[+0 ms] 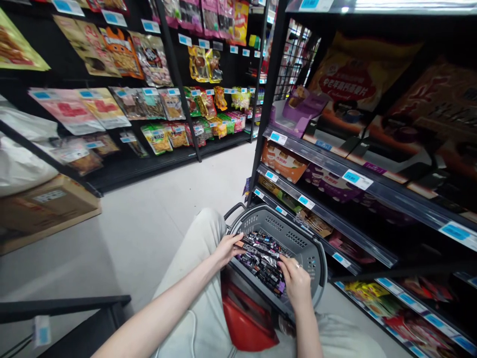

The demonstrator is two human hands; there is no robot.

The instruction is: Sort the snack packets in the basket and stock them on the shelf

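A long, dark packet with shiny wrapping [259,250] is stretched between my hands over a grey shopping basket [303,226]. My left hand [227,250] pinches its left end, and the fingers of my right hand [297,279], which wears a ring, close on the other end. Whether it is one packet or several in a row, I cannot tell. Beneath it, many small dark packets [263,271] with purple and silver parts lie loose in the basket. The basket stands in front of my knees.
To the right, a shelf unit [335,164] with boxes and bags comes close to the basket. Hanging snack bags [152,57] line the left wall rack. A cardboard box [48,209] sits on the floor at left; something red [248,318] is below the basket.
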